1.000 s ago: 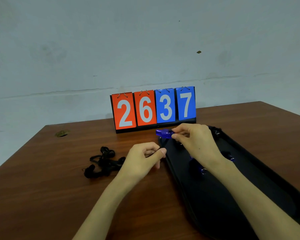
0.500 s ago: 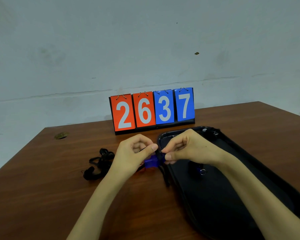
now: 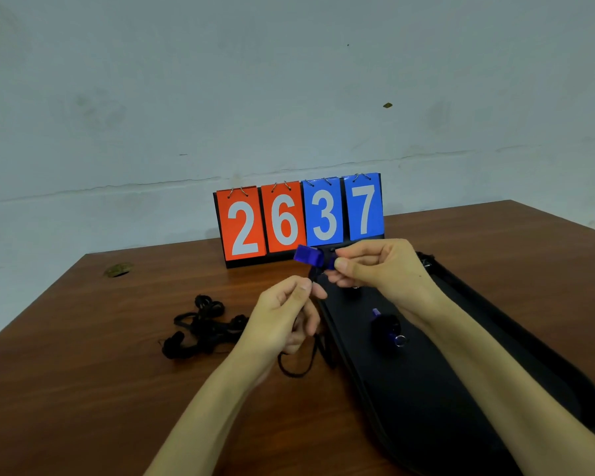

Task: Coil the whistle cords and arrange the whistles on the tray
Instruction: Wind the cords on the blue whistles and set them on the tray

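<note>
Judging by the layout, we are partway: our right hand (image 3: 375,269) pinches a blue whistle (image 3: 308,256) above the black tray's (image 3: 443,407) far end, while our left hand (image 3: 282,321) pinches its black cord (image 3: 294,372), which trails onto the brown wooden table (image 3: 83,389). One bundled whistle (image 3: 387,326) lies in the tray (a tangle of cords (image 3: 200,329) waits left). A flip scoreboard (image 3: 299,218) reads 2637 against a pale wall.

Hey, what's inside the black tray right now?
One cord-wrapped blue whistle lies in the black tray. A dark item sits at its far corner, too unclear to name. The right hand and forearm hide part of the tray's floor.
</note>
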A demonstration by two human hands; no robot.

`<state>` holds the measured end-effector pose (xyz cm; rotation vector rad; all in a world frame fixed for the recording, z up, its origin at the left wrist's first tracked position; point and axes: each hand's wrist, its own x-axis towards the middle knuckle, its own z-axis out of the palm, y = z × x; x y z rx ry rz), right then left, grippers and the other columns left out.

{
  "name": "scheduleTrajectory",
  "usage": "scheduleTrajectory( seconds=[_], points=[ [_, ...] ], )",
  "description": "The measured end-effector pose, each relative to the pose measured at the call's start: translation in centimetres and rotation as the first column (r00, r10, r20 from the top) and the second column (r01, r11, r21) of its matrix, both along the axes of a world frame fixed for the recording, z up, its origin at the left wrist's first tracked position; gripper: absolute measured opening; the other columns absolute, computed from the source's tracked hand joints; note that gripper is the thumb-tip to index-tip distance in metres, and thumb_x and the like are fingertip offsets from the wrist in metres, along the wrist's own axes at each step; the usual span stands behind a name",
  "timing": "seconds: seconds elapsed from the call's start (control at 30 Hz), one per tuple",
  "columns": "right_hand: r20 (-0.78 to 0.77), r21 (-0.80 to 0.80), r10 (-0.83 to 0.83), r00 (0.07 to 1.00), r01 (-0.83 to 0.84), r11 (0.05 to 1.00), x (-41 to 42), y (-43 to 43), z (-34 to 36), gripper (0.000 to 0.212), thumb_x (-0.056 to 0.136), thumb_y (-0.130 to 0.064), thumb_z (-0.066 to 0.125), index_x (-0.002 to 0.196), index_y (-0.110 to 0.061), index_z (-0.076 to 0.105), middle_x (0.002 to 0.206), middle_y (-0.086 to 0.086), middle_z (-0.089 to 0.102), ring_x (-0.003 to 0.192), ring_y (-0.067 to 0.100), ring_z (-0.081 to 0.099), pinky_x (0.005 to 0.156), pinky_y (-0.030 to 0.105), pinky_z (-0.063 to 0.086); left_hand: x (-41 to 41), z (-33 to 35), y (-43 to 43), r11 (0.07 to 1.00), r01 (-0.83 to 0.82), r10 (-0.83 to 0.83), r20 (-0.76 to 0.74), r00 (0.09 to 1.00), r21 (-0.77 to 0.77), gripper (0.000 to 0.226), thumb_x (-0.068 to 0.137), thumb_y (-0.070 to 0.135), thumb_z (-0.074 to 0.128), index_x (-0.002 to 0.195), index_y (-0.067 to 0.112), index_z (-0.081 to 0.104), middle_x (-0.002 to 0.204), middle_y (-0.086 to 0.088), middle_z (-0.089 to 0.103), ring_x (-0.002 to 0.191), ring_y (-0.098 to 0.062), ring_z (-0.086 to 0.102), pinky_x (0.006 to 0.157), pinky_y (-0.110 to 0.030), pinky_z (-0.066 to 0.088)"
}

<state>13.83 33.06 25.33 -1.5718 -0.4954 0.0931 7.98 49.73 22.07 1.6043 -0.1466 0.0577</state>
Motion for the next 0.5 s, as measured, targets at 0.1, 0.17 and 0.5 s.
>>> scheduleTrajectory(
  seconds=[0.1,0.17,0.5],
  points=[
    [0.036,0.018,-0.121,0.992,0.121,0.993,0.4,0.0,-0.3,0.014,0.079,-0.001,0.067,0.089,-0.011,0.069,0.074,0.004,0.074,0.071,0.015,0.072,0.065,0.021,0.058,0.0,0.0,-0.2,1.0,-0.016,0.016,-0.025,1.0,0.009,0.018,0.097,0.026,0.044,0.109,0.016,0.051,0.054,-0.003,0.05,0.034,-0.008,0.028,0.035,-0.017,0.019],
    [0.091,-0.018,-0.219,0.972,0.221,0.975,0.7,0.0,-0.8,0.014,0.079,-0.004,0.069,0.089,-0.014,0.069,0.077,0.003,0.074,0.073,0.015,0.072,0.071,0.026,0.059,0.1,0.0,-0.1,0.999,-0.036,0.037,-0.037,0.999,0.034,0.014,0.096,0.023,0.046,0.109,0.017,0.048,0.055,-0.002,0.052,0.034,-0.008,0.029,0.035,-0.017,0.02],
    [0.525,-0.399,-0.272,0.807,0.515,0.759,0.7,0.5,-2.0,0.026,0.083,-0.022,0.068,0.108,-0.016,0.069,0.099,-0.001,0.071,0.089,0.003,0.061,0.086,0.022,0.052,0.2,-0.1,0.1,0.927,-0.161,0.117,0.147,0.982,0.339,0.003,0.085,0.021,0.064,0.083,0.019,0.063,0.059,0.006,0.058,0.046,-0.001,0.05,0.045,-0.01,0.037]
  ],
)
